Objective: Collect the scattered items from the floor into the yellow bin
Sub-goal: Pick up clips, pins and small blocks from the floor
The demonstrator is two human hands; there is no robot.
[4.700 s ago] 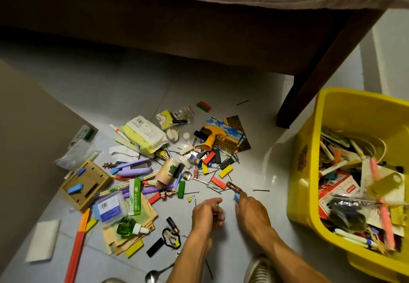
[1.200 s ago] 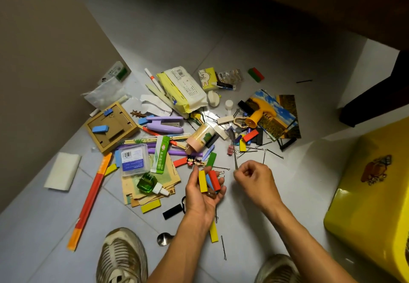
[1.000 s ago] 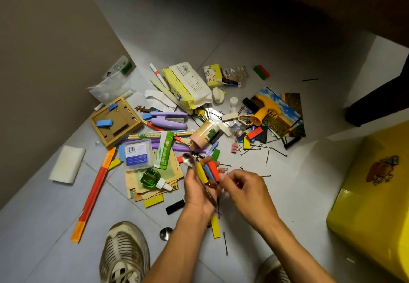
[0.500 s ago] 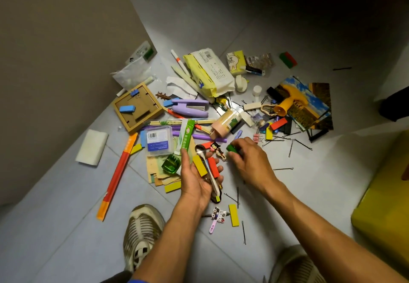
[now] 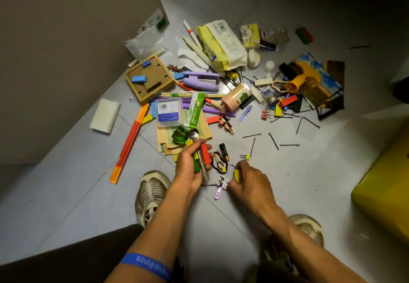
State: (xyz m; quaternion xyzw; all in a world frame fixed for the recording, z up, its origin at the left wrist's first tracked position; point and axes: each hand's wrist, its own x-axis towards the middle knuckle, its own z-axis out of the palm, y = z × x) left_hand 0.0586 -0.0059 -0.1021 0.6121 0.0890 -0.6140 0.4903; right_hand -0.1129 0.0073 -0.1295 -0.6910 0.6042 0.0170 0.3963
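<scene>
Gripping a metal spoon [image 5: 194,137] with red, green and yellow blocks, the left hand [image 5: 190,166] fingers clamp shut; right hand [image 5: 249,181] fingers pinch a small yellow block [image 5: 236,175]. The glossy yellow plastic bin [image 5: 385,185] sits at the right edge of the floor [image 5: 66,194].

Domestic room, floor level: we log this as a home interior.

We note a pale tiled floor [image 5: 276,205] with grout lines, meeting a plain beige wall or panel [image 5: 55,50] at the left, and dim household lighting. We record household clutter on the tiles: a pack of wet wipes [image 5: 221,43], a purple stapler [image 5: 202,80], a small wooden photo frame [image 5: 149,78], a yellow toy hair dryer [image 5: 304,78], hairpins [image 5: 273,140], a battery [image 5: 224,151] and binder clips [image 5: 265,114]. We also list a yellow plastic storage bin [image 5: 385,185] at the right edge and worn sneakers [image 5: 150,196] on the person's feet.
</scene>
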